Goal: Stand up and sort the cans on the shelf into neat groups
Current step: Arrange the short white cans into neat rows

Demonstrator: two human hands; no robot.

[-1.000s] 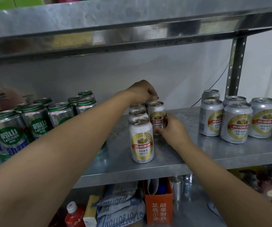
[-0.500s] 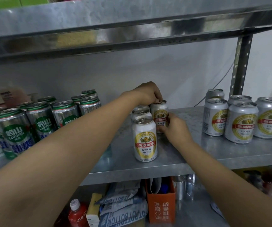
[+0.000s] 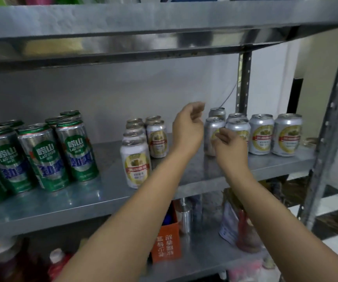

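Sorting looks mostly done; both hands are empty over the shelf.
Left hand (image 3: 188, 129) hangs loose with fingers half curled, gripping nothing. Right hand (image 3: 230, 148) is relaxed, reaching at the right cans (image 3: 261, 135) at 3 o'clock; can't tell if it touches. All cans stand upright on the shelf (image 3: 103, 194): green cans (image 3: 42, 155) bunched at 9 o'clock, centre cans (image 3: 136, 165) in two short rows. Left to do, my guess: square up the 3 o'clock bunch, maybe merge it with the centre.

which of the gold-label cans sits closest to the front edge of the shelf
The white metal can with the gold and red label heading the middle cluster; every other one, including the right-hand group, stands further back.
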